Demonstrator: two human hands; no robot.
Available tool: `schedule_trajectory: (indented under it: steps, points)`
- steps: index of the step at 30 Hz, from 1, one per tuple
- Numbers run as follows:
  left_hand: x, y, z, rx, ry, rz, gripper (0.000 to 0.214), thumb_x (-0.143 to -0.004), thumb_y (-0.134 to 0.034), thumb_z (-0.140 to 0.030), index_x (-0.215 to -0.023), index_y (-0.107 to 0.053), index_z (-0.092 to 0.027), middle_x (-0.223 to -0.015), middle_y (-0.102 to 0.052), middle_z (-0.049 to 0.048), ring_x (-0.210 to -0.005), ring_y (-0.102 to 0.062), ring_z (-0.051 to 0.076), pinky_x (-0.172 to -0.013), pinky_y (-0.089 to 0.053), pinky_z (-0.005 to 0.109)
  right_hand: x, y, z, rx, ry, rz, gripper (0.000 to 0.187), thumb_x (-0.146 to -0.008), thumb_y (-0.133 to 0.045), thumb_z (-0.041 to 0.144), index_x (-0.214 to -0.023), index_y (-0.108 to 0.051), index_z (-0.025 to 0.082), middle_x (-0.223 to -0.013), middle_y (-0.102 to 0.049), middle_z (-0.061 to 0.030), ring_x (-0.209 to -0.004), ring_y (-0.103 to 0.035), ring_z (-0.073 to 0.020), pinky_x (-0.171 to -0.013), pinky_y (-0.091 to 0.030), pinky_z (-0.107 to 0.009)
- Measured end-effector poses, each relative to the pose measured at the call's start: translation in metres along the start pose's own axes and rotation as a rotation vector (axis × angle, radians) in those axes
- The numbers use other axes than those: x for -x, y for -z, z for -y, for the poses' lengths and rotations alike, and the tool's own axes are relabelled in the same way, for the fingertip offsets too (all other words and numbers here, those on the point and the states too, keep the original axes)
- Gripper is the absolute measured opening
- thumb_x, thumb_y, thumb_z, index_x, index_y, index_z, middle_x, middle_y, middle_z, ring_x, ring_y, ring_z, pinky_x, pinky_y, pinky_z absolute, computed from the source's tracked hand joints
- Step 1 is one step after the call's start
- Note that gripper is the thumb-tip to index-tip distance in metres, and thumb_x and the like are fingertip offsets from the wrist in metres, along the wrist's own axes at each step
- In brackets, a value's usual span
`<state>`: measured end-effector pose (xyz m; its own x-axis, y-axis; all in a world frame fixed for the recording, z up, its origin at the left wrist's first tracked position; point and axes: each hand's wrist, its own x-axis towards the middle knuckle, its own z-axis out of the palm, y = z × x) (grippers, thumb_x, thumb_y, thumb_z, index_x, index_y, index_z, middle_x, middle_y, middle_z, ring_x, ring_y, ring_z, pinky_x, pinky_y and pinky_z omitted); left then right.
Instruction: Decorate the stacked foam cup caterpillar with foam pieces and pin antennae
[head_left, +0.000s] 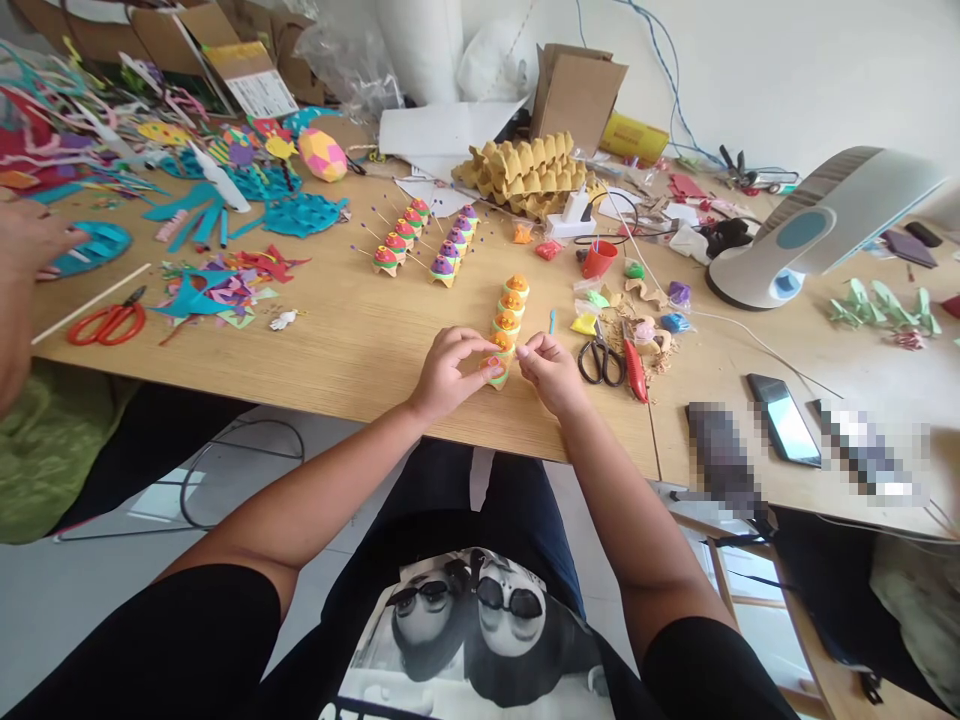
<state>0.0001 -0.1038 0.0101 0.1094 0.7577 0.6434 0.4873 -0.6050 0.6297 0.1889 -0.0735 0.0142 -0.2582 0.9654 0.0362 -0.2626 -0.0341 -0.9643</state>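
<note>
In front of me stands a strip of egg-carton cups [508,322] decorated in orange with green edging. My left hand [452,372] grips its near end between thumb and fingers. My right hand [553,374] is pinched close beside the strip's right side; whatever its fingertips hold is too small to make out. Farther back are two similar strips with pins sticking out sideways, one red and green [399,238], one purple and yellow [454,243]. A small blue stick [552,321] lies just beyond my right hand.
Black-handled scissors [601,362], a red cutter [635,365] and colored clay packets [584,323] lie to the right, near a white lamp [802,235]. Stacked egg cartons [521,170] stand behind. At left are paper scraps [217,290], orange scissors [109,322] and another person's hand [34,235].
</note>
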Motion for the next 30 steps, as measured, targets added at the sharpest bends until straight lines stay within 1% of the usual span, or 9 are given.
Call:
schedule_trajectory:
  steps: [3,6,8,11,15,18,24,27,30]
  points:
    - [0.000,0.001,0.000,-0.099,-0.137,-0.002,0.026,-0.082,-0.076,-0.039,-0.104,-0.074,-0.025,-0.099,-0.066,0.0047,-0.099,-0.060,0.020,-0.093,-0.047,0.039,0.003,-0.005,0.001,0.049,0.011,0.026,0.048,-0.065,-0.085,0.054,-0.066,-0.050,0.020,-0.053,-0.042,0.0088,-0.048,-0.029,-0.0058,-0.048,-0.022,-0.023]
    - [0.000,0.001,-0.001,-0.176,-0.243,-0.005,0.028,-0.080,-0.078,-0.042,-0.102,-0.074,-0.026,-0.097,-0.068,0.0049,-0.098,-0.059,0.022,-0.093,-0.047,0.042,0.006,-0.010,0.001,0.081,0.046,0.024,0.049,-0.065,-0.085,0.053,-0.064,-0.049,0.020,-0.056,-0.049,0.0066,-0.053,-0.036,-0.0072,-0.053,-0.029,-0.024]
    - [0.000,0.001,-0.002,-0.201,-0.290,-0.021,0.020,-0.081,-0.078,-0.039,-0.096,-0.074,-0.026,-0.094,-0.069,0.0042,-0.096,-0.058,0.021,-0.091,-0.047,0.041,0.008,-0.013,0.001,0.108,0.062,0.037,0.048,-0.065,-0.085,0.053,-0.063,-0.050,0.020,-0.059,-0.052,0.0054,-0.056,-0.041,-0.0081,-0.055,-0.032,-0.024]
    - [0.000,0.001,-0.004,-0.212,-0.297,-0.048,0.007,-0.085,-0.074,-0.033,-0.089,-0.075,-0.026,-0.087,-0.069,0.0026,-0.091,-0.059,0.020,-0.088,-0.048,0.040,0.009,-0.014,0.000,0.129,0.067,0.085,0.049,-0.066,-0.083,0.057,-0.064,-0.052,0.020,-0.058,-0.052,0.0052,-0.057,-0.044,-0.0088,-0.056,-0.034,-0.024]
    - [0.001,0.004,-0.005,-0.199,-0.304,-0.052,0.005,-0.086,-0.072,-0.030,-0.089,-0.075,-0.026,-0.085,-0.069,0.0024,-0.090,-0.059,0.019,-0.085,-0.048,0.039,0.010,-0.012,0.004,0.123,0.031,0.195,0.045,-0.069,-0.079,0.060,-0.072,-0.061,0.019,-0.065,-0.058,0.0029,-0.061,-0.050,-0.0100,-0.061,-0.039,-0.025]
    - [0.002,0.004,-0.005,-0.194,-0.355,-0.063,0.003,-0.085,-0.073,-0.026,-0.088,-0.073,-0.026,-0.084,-0.070,0.0019,-0.088,-0.059,0.018,-0.083,-0.049,0.037,0.012,-0.010,0.006,0.178,0.012,0.224,0.042,-0.072,-0.079,0.056,-0.066,-0.062,0.017,-0.060,-0.058,0.0026,-0.058,-0.048,-0.0092,-0.059,-0.037,-0.025]
    - [0.004,0.004,-0.007,-0.228,-0.377,-0.073,0.004,-0.083,-0.073,-0.024,-0.086,-0.069,-0.024,-0.079,-0.069,0.0009,-0.084,-0.060,0.018,-0.080,-0.050,0.036,0.012,-0.007,0.004,0.223,-0.012,0.203,0.044,-0.073,-0.080,0.054,-0.059,-0.061,0.017,-0.053,-0.055,0.0031,-0.050,-0.041,-0.0072,-0.051,-0.030,-0.024]
    - [0.004,0.005,-0.009,-0.216,-0.313,-0.103,0.004,-0.085,-0.071,-0.025,-0.083,-0.068,-0.023,-0.079,-0.068,0.0012,-0.083,-0.059,0.018,-0.081,-0.049,0.036,0.009,-0.005,0.004,0.146,-0.025,0.073,0.040,-0.073,-0.079,0.053,-0.065,-0.062,0.018,-0.055,-0.056,0.0033,-0.048,-0.040,-0.0066,-0.046,-0.027,-0.023]
    - [0.004,0.006,-0.009,-0.200,-0.214,-0.102,0.007,-0.089,-0.068,-0.029,-0.085,-0.070,-0.024,-0.081,-0.067,0.0016,-0.082,-0.059,0.017,-0.082,-0.048,0.036,0.005,-0.002,0.007,-0.029,0.004,-0.063,0.031,-0.074,-0.078,0.048,-0.078,-0.066,0.020,-0.071,-0.063,0.0016,-0.055,-0.048,-0.0072,-0.050,-0.034,-0.021]
